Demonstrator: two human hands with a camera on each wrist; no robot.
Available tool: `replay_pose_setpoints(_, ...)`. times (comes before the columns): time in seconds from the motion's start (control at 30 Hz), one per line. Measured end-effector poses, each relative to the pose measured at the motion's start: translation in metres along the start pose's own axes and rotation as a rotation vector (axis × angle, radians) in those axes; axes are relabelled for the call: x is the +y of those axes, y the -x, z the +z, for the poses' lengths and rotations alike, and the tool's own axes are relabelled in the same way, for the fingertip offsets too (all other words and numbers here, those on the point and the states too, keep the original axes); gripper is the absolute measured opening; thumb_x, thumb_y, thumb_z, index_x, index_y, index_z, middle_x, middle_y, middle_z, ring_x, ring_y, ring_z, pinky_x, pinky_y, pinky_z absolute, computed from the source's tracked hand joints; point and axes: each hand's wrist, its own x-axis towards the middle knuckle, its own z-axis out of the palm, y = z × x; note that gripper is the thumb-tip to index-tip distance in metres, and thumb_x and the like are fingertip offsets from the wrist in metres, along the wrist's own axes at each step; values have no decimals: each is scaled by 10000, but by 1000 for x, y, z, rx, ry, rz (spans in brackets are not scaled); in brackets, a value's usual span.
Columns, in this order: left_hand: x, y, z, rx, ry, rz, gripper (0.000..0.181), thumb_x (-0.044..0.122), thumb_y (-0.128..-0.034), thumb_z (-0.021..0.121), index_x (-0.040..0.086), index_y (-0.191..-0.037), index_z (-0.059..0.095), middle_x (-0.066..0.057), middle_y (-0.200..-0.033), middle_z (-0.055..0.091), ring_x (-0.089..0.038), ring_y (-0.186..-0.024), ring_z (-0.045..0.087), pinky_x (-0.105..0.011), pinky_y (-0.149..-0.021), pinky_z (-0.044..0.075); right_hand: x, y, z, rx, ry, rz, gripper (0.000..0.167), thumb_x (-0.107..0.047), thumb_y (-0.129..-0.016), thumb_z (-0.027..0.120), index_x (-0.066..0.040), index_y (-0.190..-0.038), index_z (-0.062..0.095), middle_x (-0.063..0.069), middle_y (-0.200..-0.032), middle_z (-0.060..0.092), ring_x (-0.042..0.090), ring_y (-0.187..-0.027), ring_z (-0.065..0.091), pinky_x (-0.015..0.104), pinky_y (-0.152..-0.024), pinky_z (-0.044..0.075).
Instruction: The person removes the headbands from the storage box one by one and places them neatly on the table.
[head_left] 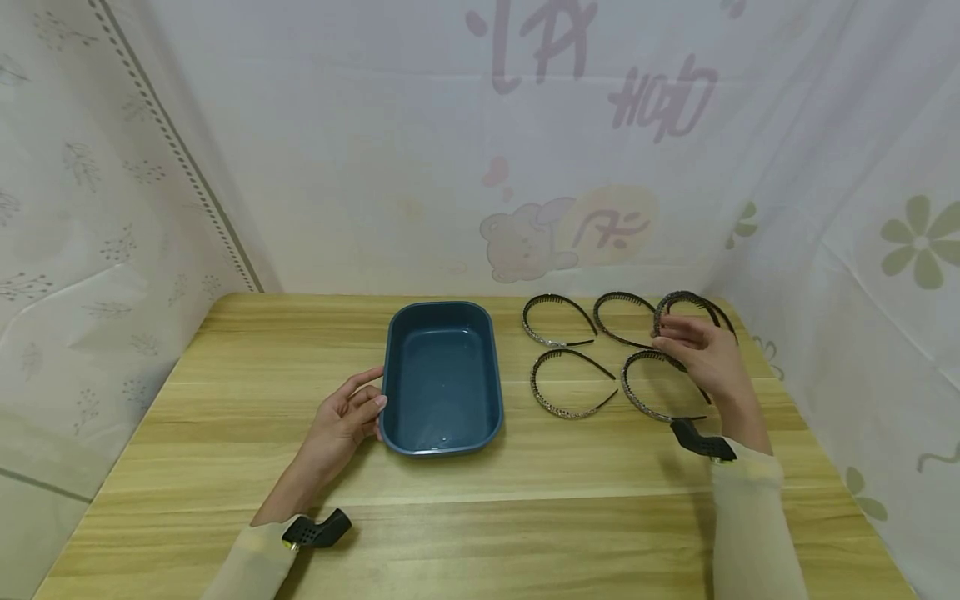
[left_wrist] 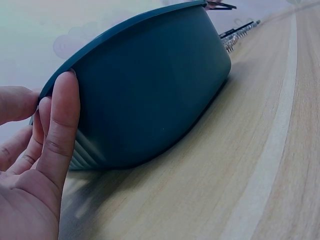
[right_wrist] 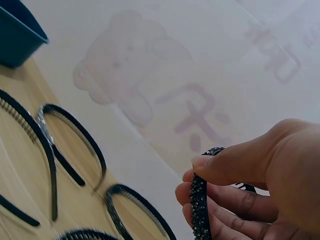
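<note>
A deep blue plastic tray (head_left: 441, 387) stands left of the table's middle. At its left side, my left hand (head_left: 345, 423) grips the rim between thumb and fingers; the left wrist view shows the tray's outer wall (left_wrist: 150, 90) close up. On the right, my right hand (head_left: 708, 354) pinches a black headband (right_wrist: 199, 207) covered in dark glittering stones, raised off the table. Around that hand lie other headbands, among them a silver-decorated one (head_left: 528, 327), one below it (head_left: 537, 392) and one under the wrist (head_left: 628, 390). Part of the held headband is hidden by the fingers.
Another headband (head_left: 597, 320) lies in the back row, left of the right hand. The wooden table (head_left: 450, 542) ends at a printed cloth (head_left: 375, 183) behind, with more cloth on both sides. Black devices are strapped to both wrists.
</note>
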Motion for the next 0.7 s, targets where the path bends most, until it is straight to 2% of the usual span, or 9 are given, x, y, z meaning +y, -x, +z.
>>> replay_pose_setpoints(0.23, 0, 0, 2, -2, 5, 3, 537, 65, -1046, 576, 1, -1533, 358, 50, -964, 648, -54, -731, 626, -208, -626, 582, 22, 6, -14, 36, 35, 66, 611, -433, -971, 696, -108, -1469, 556, -75, -1205, 652, -173, -926, 572, 57, -784, 492)
replay_pose_setpoints(0.4, 0, -1, 3, -2, 13, 9, 528, 57, -1044, 575, 3, -1527, 370, 51, -952, 649, -55, -724, 626, -208, -620, 580, 31, 9, -23, 51, 30, 96, 610, -437, -970, 697, -102, -1462, 560, -176, -1135, 639, -173, -921, 578, 62, -776, 491)
replay_pose_setpoints(0.7, 0, 0, 0, -3, 29, 13, 539, 46, -1045, 569, -19, -1533, 351, 33, -954, 655, -65, -730, 626, -213, -622, 580, 46, 13, -33, 61, 89, 154, 589, -420, -990, 676, -111, -1475, 548, -139, -1163, 634, -181, -899, 545, 87, -752, 486)
